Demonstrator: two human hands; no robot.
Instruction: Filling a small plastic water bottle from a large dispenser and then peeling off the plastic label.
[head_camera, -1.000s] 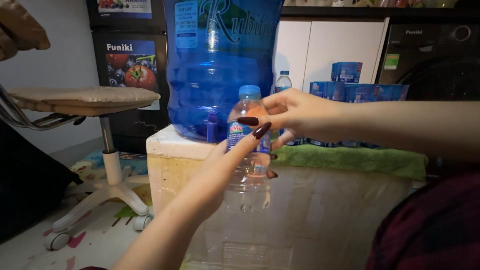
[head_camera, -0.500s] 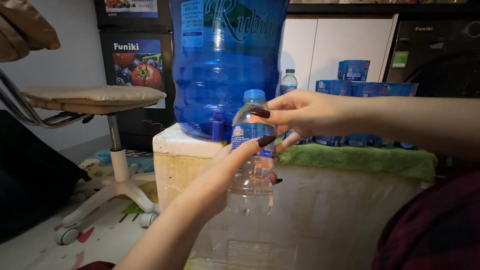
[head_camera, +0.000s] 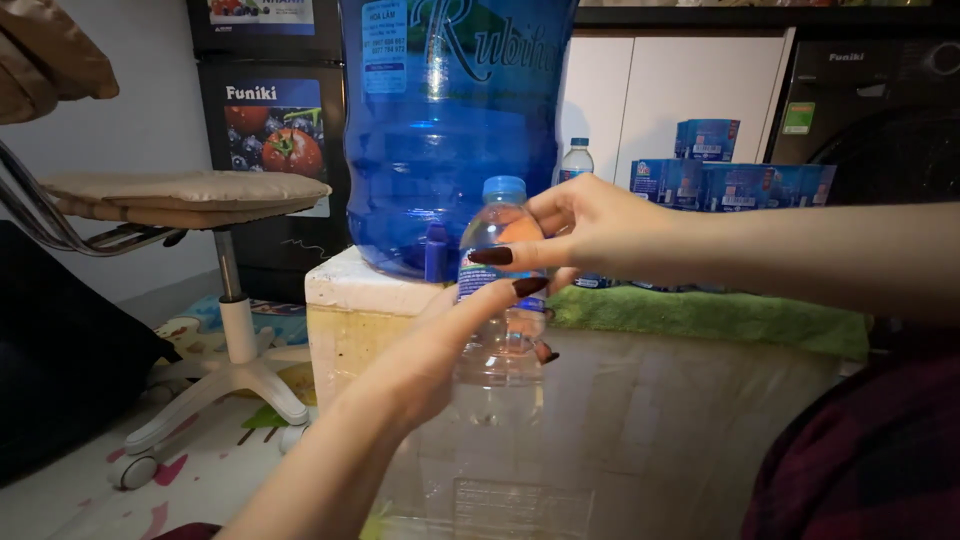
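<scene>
small bottle upright, long axis vertical, just in front of big blue jug tap | left hand wrapped round body from below-left, holding | right hand pinched narrow at neck under blue cap, from right | right nearer the cap

Blue boxes are standing stacked at right behind; a fruit poster is hanging left; a blue label is wrapping the small bottle.
</scene>
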